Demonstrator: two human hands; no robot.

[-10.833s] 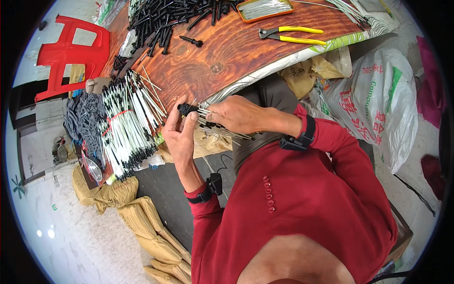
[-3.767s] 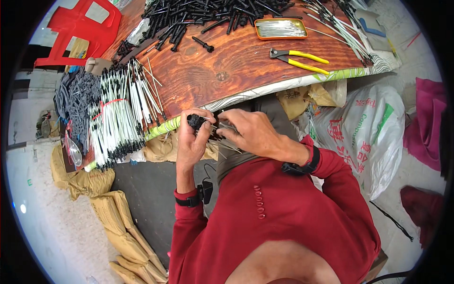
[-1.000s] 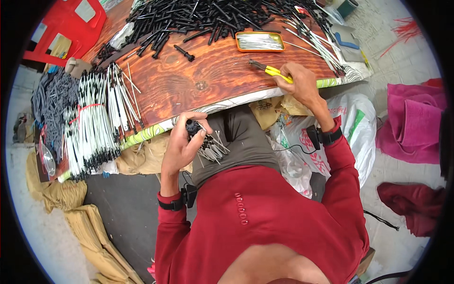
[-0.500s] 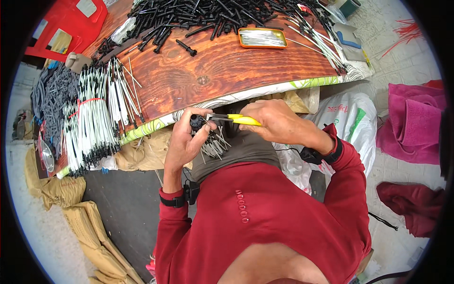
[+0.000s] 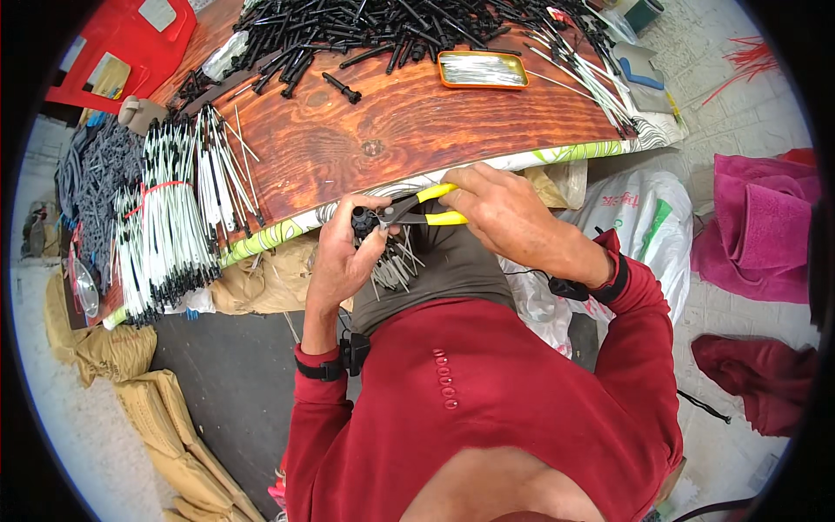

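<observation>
My left hand [image 5: 342,252] is closed around a black ribbed plastic part [image 5: 362,223] with a bundle of thin pale rods [image 5: 396,263] hanging below it, over my lap. In my right hand [image 5: 500,209] is a pair of pliers [image 5: 444,217] with yellow handles, spread apart. The dark jaws of the pliers meet the black part beside my left fingertips. Whatever lies between the jaws is too small to make out.
Black plastic parts [image 5: 374,26] are heaped at the back of the wooden table [image 5: 348,130]. A yellow-orange tray [image 5: 483,84] holds thin pale pins. Bundled white rods with black ends [image 5: 165,217] lie at the left edge, and a white plastic bag [image 5: 644,217] stands at right.
The handles of the pliers have spread apart from nearly closed. My right hand has shifted slightly up and left, and my left hand has barely moved.
</observation>
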